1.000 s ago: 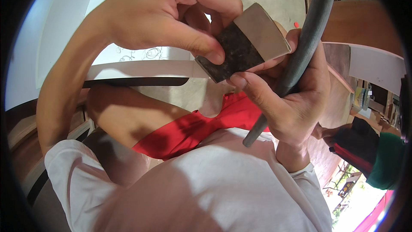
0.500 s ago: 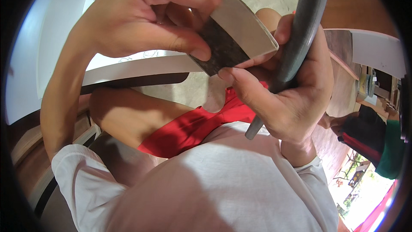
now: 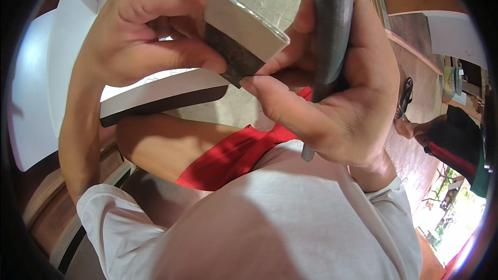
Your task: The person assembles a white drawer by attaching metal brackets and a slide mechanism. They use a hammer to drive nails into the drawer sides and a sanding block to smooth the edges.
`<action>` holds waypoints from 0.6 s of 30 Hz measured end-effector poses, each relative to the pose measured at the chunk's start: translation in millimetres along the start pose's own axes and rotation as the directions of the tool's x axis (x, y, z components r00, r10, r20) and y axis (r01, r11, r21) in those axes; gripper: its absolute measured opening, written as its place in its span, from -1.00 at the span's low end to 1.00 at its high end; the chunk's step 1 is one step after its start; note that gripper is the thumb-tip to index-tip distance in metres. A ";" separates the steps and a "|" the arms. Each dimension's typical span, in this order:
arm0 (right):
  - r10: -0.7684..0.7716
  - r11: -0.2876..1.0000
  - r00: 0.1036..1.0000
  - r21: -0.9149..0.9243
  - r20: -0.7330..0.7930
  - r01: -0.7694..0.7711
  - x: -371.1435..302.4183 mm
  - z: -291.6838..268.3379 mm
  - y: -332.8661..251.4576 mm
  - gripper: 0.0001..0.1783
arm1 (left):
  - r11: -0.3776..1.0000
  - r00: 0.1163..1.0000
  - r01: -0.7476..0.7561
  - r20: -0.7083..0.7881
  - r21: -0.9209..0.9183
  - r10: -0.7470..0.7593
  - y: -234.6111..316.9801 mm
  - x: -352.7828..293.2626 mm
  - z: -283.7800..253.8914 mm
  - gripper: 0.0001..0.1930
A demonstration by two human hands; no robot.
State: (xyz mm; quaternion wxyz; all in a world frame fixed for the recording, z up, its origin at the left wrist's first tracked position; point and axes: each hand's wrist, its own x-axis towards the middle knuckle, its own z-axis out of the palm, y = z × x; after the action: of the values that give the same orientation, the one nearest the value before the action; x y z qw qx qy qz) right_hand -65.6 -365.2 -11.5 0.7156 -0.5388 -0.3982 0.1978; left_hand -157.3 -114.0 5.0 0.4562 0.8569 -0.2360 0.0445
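Observation:
A flat, two-toned rectangular plate (image 3: 244, 23), pale on its upper part and dark below with a shiny thin edge, is held tilted before me. My left hand (image 3: 142, 39) is closed on its left side, the thumb pressing on the dark part. The thumb and a finger of my right hand (image 3: 345, 114) meet the plate's lower right corner. That hand is also wrapped around a dark grey rod (image 3: 333, 26), thick above and narrower at its lower tip. The rod's middle is hidden by the right hand, and the plate's far side is out of sight.
White panels (image 3: 33, 93) and a white tray-like piece (image 3: 166, 85) stand on the left, above my bare leg. Wooden boards (image 3: 46, 197) lie at lower left. On the right a person's leg (image 3: 451, 135) and a dark sandal (image 3: 407, 93) show, near shelves (image 3: 467, 85) with items.
Both hands have moved left in the picture, carrying the plate and the rod along. The rod stands more upright now. The grip of both hands looks the same.

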 end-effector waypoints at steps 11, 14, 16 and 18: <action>0.188 0.979 0.978 -0.094 0.090 -0.179 2.3 -2.0 -16.2 -0.52 | 0.999 0.999 -0.005 -0.051 -0.049 0.003 5.3 -5.5 5.2 -0.78; 0.193 0.981 0.964 -0.062 0.182 -0.185 9.3 -36.6 -24.1 -0.65 | 0.999 0.998 -0.039 -0.048 -0.029 0.038 1.5 -5.6 5.8 -0.81; 0.152 0.987 0.981 -0.075 0.124 -0.143 -0.2 -60.7 -28.1 -0.64 | 0.995 0.998 -0.030 -0.055 -0.095 0.025 -2.6 -7.3 14.7 -0.83; 0.109 0.964 0.992 -0.252 0.061 -0.090 0.2 -72.2 -36.4 -0.55 | 0.995 0.997 -0.047 -0.065 -0.093 0.041 -0.9 -5.6 14.7 -0.82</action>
State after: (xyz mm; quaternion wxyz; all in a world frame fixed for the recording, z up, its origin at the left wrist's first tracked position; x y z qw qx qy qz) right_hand -14.2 -421.8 15.0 0.6163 -0.6357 -0.4187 0.2019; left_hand -163.9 -123.3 -5.9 0.5023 0.8271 -0.2424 0.0701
